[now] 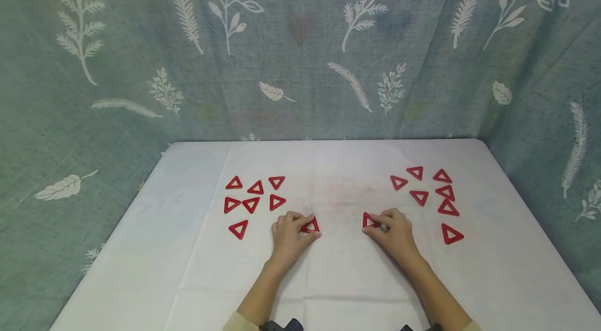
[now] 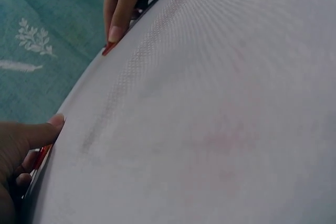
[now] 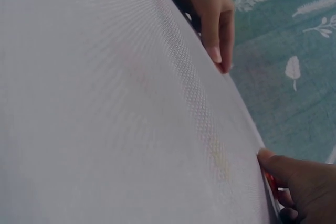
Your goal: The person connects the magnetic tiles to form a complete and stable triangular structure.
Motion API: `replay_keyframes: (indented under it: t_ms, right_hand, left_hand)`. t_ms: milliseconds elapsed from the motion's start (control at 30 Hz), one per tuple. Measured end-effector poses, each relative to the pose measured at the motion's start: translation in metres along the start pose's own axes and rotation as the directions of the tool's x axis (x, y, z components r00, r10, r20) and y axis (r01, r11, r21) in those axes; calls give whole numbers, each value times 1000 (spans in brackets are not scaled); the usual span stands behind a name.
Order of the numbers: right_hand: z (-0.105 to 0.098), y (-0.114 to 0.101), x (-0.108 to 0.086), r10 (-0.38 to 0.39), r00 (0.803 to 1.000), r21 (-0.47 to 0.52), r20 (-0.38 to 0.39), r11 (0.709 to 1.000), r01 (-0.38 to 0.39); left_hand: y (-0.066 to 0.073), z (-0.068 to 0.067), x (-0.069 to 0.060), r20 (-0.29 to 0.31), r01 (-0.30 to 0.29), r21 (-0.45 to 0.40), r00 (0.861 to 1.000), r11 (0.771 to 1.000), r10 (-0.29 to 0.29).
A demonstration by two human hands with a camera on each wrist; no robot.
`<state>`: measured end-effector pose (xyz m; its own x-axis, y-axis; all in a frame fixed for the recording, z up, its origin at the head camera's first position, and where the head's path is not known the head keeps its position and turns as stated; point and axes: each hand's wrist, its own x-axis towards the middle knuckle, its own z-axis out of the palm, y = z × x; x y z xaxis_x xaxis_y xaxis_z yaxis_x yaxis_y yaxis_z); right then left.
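Note:
Near the middle of the white table, my left hand [image 1: 289,239] pinches a red triangle [image 1: 311,225] between thumb and fingers. To its right, my right hand [image 1: 394,234] pinches another red triangle [image 1: 369,221], with a gap between the two pieces. The left wrist view has my left hand [image 2: 23,156] at the lower left, its red triangle [image 2: 42,156] partly hidden by the fingers. In the right wrist view, my right hand [image 3: 304,184] holds its red triangle [image 3: 271,183] at the lower right, mostly covered.
Several loose red triangles [image 1: 251,204] lie left of my left hand, and several more [image 1: 419,197] lie beyond and right of my right hand. The white table [image 1: 347,279] ends at the back against a green curtain [image 1: 291,59] with white leaf patterns.

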<state>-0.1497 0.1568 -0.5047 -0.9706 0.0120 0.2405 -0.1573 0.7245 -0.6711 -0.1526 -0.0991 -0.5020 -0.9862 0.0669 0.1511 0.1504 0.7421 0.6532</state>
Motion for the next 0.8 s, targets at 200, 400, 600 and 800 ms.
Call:
replay_keyframes:
  t_ms: [200,400,600,800]
  right_hand:
    - [2,-3,1,-25,1000,1,-8,1000,25]
    - [4,-4,2,-43,999,-24,-11,999,42]
    - [9,-4,2,-40,999,-43,-17,998,40]
    - [15,-5,0,-75,996,-62,-42,995,72]
  left_hand:
    - [7,8,4,20,-15,7,1000,1000,15]
    - [14,15,8,34,-31,9,999,999,31]
    - [18,22,10,34,-81,29,996,996,80]
    - [21,29,12,19,-114,49,993,992,113]
